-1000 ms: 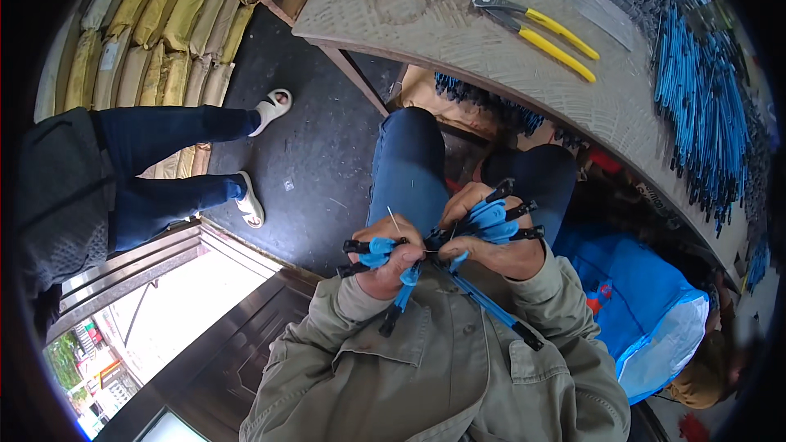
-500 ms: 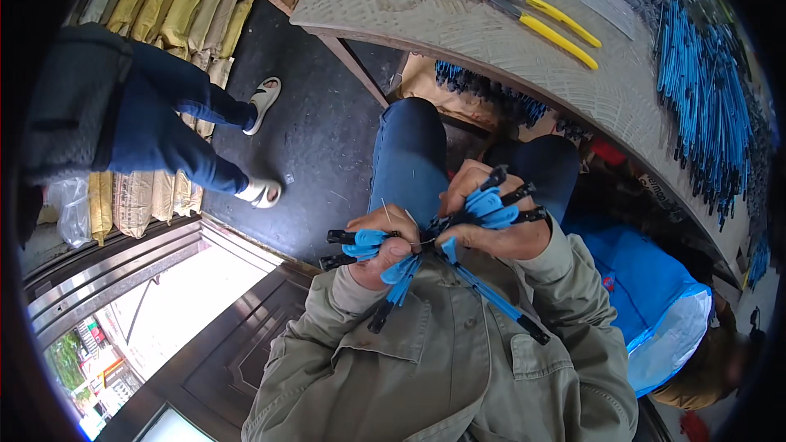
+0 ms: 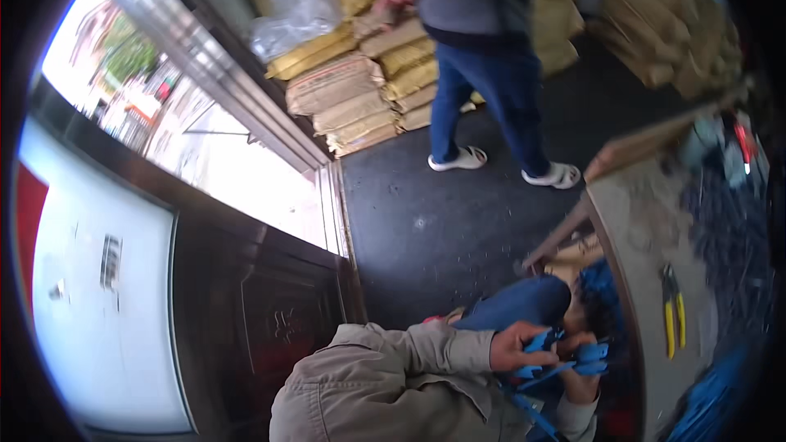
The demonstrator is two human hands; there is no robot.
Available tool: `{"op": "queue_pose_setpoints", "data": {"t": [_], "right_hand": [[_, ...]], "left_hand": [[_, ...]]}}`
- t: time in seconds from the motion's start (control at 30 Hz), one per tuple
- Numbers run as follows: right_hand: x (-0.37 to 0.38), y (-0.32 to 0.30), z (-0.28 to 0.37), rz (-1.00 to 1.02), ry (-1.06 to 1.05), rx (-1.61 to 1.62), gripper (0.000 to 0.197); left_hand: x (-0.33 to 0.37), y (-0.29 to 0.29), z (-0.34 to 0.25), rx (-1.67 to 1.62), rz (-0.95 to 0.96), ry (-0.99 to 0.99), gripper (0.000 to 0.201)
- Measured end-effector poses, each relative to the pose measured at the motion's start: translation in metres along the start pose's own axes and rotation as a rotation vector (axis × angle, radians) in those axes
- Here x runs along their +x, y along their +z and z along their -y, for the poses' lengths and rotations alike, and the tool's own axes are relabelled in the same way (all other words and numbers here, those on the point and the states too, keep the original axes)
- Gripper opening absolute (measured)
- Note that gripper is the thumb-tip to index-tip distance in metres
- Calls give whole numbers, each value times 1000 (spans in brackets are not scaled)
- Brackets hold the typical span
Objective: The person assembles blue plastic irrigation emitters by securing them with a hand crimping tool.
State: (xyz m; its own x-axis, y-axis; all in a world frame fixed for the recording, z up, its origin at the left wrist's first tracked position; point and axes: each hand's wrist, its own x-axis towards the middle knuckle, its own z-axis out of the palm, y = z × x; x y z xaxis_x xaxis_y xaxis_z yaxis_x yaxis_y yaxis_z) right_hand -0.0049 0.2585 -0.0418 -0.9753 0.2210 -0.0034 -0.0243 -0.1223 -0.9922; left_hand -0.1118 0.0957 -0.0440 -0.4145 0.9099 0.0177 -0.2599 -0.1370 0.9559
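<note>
Low in the view, at the right, my left hand [image 3: 514,349] is closed around part of a bundle of blue strips with black ends [image 3: 539,342]. Close beside it, my right hand [image 3: 583,386] grips more of these blue strips [image 3: 591,352]. The hands nearly meet over my lap, and some strips hang down below them. Blur hides how the strips are joined between my fingers.
A worktable [image 3: 655,221] at the right bears yellow-handled cutting pliers [image 3: 673,311], dark parts and blue strips [image 3: 712,401]. A person [image 3: 491,74] stands on the dark floor [image 3: 426,229] before stacked sacks [image 3: 336,90]. An open doorway [image 3: 221,155] lies left.
My view has swung left toward the doorway and the standing person. My hands, still on the blue strips, now appear lower and further right. The pliers also appear further right.
</note>
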Motion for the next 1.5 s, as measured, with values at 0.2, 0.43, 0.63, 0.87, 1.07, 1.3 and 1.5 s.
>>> {"op": "queue_pose_setpoints", "data": {"t": [0.2,0.43,0.63,0.87,1.07,1.3,1.5], "right_hand": [[2,6,2,123,-65,-77,32],[13,9,-12,122,-35,-16,55],[45,1,-12,445,-197,325,101],[8,11,-37,106,-110,753,105],[-19,32,-64,-296,30,581,76],[-27,31,-53,-294,-123,410,54],[-28,21,-58,-158,-54,613,42]], "left_hand": [[-11,1,1,-39,5,132,11],[-2,-40,-9,-73,79,-42,13],[0,-59,-7,-378,186,80,22],[-1,-46,5,-315,93,-29,28],[7,-30,-1,-222,110,-102,28],[17,-17,-10,-98,125,-184,30],[25,-11,-15,-48,223,-203,31]]}}
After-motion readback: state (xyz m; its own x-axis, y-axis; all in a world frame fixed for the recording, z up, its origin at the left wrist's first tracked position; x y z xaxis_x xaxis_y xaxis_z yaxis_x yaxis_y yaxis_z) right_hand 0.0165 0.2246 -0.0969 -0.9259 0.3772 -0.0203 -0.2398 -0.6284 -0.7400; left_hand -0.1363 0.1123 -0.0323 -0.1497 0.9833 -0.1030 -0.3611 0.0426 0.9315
